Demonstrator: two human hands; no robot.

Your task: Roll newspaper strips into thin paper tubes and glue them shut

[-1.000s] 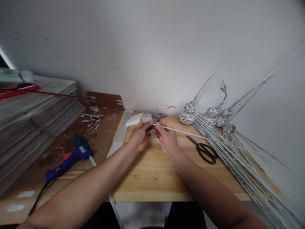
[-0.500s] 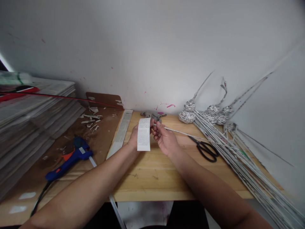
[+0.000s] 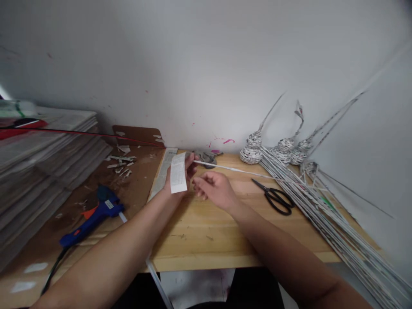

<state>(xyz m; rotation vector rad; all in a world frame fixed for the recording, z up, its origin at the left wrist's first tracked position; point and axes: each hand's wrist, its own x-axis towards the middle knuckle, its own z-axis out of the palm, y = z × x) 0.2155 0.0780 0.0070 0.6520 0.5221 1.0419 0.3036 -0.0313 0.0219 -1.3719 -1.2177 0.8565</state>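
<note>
My left hand is closed on a white printed paper strip, which hangs down in front of its fingers. The same hand pinches the near end of a thin rolled paper stick; the stick runs off to the right above the wooden board. Just below the stick, my right hand hovers over the board. Its fingers are loosely curled toward the left hand and hold nothing.
Black scissors lie right of my hands. A long bundle of rolled paper sticks and small woven coils fill the right side. At left are a blue glue gun, paper scraps and a stack of newspapers.
My right hand has let go of the stick and dropped lower. The left hand has lifted the strip and the stick's end up and to the left.
</note>
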